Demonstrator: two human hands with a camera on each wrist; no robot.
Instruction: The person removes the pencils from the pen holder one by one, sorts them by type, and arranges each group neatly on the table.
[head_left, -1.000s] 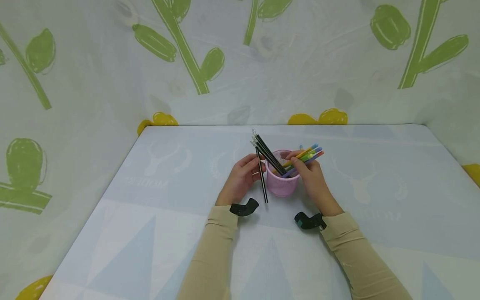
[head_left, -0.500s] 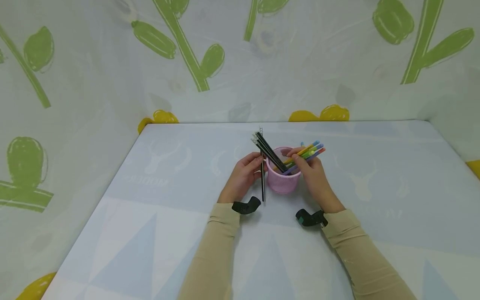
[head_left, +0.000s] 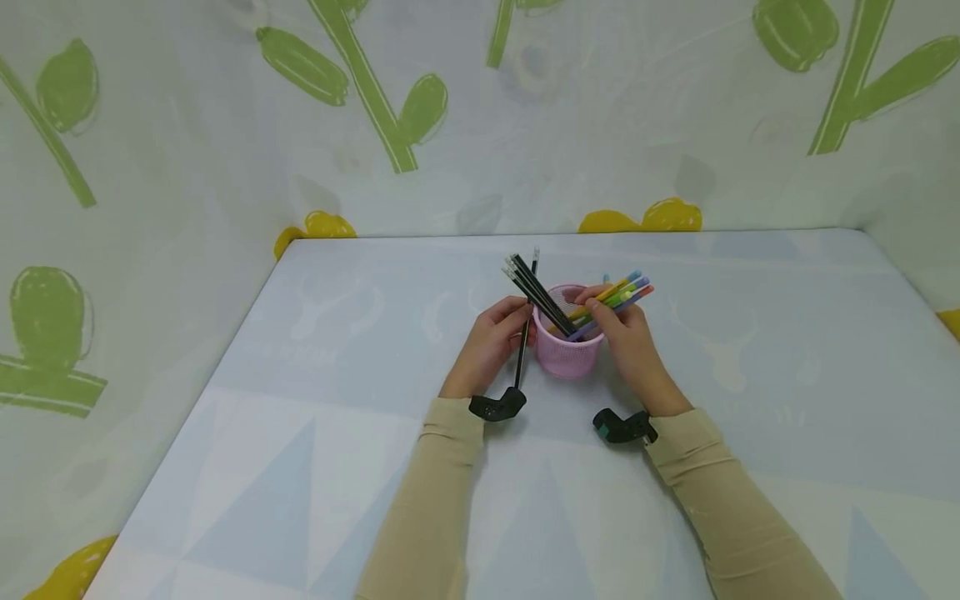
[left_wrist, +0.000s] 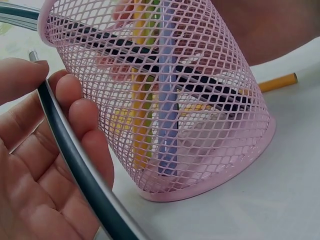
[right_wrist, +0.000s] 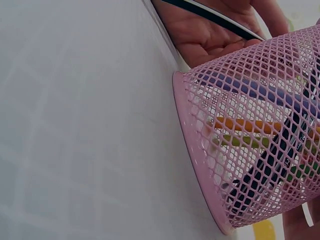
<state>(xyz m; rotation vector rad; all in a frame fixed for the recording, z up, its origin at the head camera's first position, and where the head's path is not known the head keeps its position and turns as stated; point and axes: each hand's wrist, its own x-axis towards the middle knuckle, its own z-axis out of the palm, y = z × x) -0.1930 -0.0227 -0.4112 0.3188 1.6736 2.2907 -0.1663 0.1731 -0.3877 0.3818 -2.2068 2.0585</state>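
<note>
The left hand (head_left: 490,346) pinches one black pencil (left_wrist: 82,167), the right hand (head_left: 633,354) grips one cup (head_left: 566,360) — between them, with several overlapping pencils (head_left: 542,296), not countable.

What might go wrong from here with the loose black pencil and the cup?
The left hand pinches the black pencil outside the pink mesh cup; moved inward, it might snag on the leaning bundle of dark pencils, which juts past the rim.

The right hand holds the coloured pens at a slant, so a sideways pull could perhaps tip the cup.
</note>
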